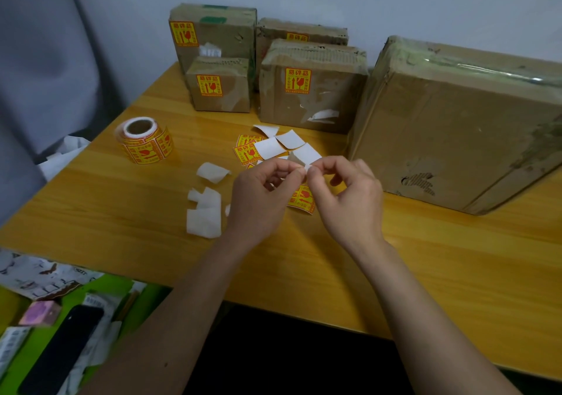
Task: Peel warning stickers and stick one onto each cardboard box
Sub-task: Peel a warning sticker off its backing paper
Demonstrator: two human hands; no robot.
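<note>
My left hand (261,197) and my right hand (349,200) pinch the same sticker piece (305,155) between thumbs and forefingers, its white backing facing me, above the table middle. Loose yellow warning stickers (246,151) and white backing pieces (270,146) lie just beyond my hands, and one more sticker (302,201) lies under them. A sticker roll (143,140) stands at the left. Several cardboard boxes at the back carry yellow stickers: a tall one (213,35), a small one (217,85), a middle one (310,85) and one behind (301,32). The large box (456,120) at the right shows no sticker.
Peeled white backing scraps (205,212) lie left of my hands on the yellow wooden table (425,273). Below the table's left edge are a black phone (60,349), papers and a pink block (39,315) on a green surface. A grey wall stands behind the boxes.
</note>
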